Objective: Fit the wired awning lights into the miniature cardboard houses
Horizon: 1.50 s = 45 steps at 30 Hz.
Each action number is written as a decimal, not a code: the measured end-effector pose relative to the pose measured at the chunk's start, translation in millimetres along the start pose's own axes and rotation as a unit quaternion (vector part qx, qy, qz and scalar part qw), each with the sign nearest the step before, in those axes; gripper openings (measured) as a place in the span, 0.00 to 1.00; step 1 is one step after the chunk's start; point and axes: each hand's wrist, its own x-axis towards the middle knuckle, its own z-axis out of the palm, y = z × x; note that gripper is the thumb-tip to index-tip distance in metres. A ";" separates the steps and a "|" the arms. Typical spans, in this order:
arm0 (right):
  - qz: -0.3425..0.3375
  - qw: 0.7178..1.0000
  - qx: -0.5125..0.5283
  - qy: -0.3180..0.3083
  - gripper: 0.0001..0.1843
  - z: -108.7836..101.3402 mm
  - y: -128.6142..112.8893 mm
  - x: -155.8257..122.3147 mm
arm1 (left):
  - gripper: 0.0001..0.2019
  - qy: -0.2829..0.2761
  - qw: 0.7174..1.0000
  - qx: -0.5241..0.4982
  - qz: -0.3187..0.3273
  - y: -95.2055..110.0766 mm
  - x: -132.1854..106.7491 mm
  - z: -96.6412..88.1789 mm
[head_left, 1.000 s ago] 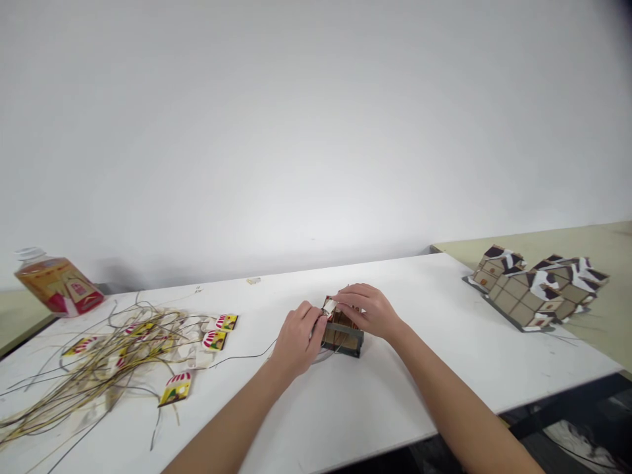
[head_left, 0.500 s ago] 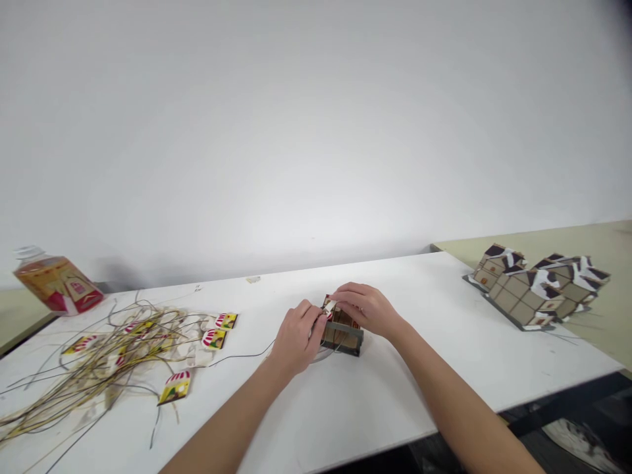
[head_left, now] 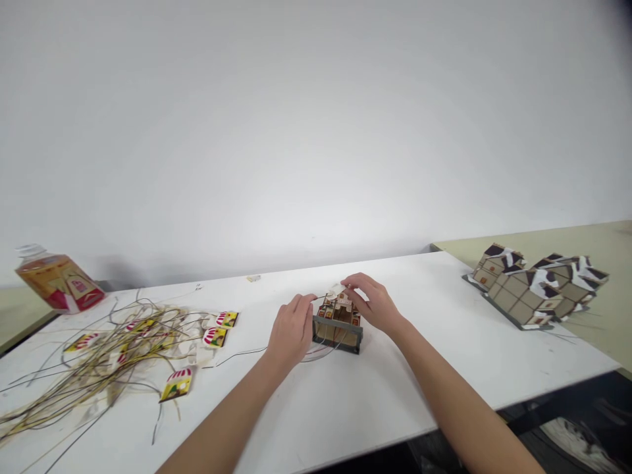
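A small cardboard model house (head_left: 338, 324) on a dark grey base stands in the middle of the white table (head_left: 375, 401). My left hand (head_left: 289, 329) is at its left side, fingers curled, pinching a thin wire that runs past the house. My right hand (head_left: 372, 304) rests on the house's top right, fingertips pinched on a small white piece at the roof. A thin dark wire (head_left: 241, 355) trails left from the house across the table.
A tangle of thin wires with small red, white and yellow awning pieces (head_left: 123, 345) lies at the left. A tilted orange bottle (head_left: 56, 283) stands at the far left. Several finished model houses (head_left: 536, 286) sit on the adjoining table at right.
The house's front wall now shows more. My left hand has drawn back slightly to the left, and my right hand has lifted a little toward the roof.
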 end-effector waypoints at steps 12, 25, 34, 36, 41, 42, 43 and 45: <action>0.097 0.979 0.009 0.177 0.10 -8.5 7.0 4.2 | 0.12 0.012 0.999 0.053 0.003 -3.6 -1.0 1.9; 0.246 0.893 0.165 0.340 0.16 -20.4 17.3 11.4 | 0.11 -0.001 0.996 0.084 0.001 -8.0 0.0 3.4; 0.299 0.832 0.238 0.401 0.18 -25.8 27.2 10.8 | 0.09 0.052 0.991 0.126 0.010 -9.2 -0.3 1.9; 0.305 0.823 0.246 0.411 0.18 -28.3 27.0 11.1 | 0.10 0.071 0.988 0.135 0.006 -9.2 -0.5 1.8; 0.318 0.808 0.270 0.415 0.18 -30.8 24.9 12.9 | 0.10 0.115 0.990 0.077 0.013 -7.3 -0.3 0.1; 0.321 0.807 0.275 0.413 0.18 -30.3 24.7 13.1 | 0.10 0.127 0.990 0.054 0.019 -7.0 -0.2 -0.2; 0.325 0.805 0.278 0.411 0.18 -29.6 24.7 13.3 | 0.09 0.141 0.989 0.027 0.026 -6.7 0.1 -0.3; 0.331 0.807 0.279 0.401 0.19 -27.4 25.2 13.1 | 0.08 0.164 0.985 -0.036 0.038 -6.0 0.8 -0.3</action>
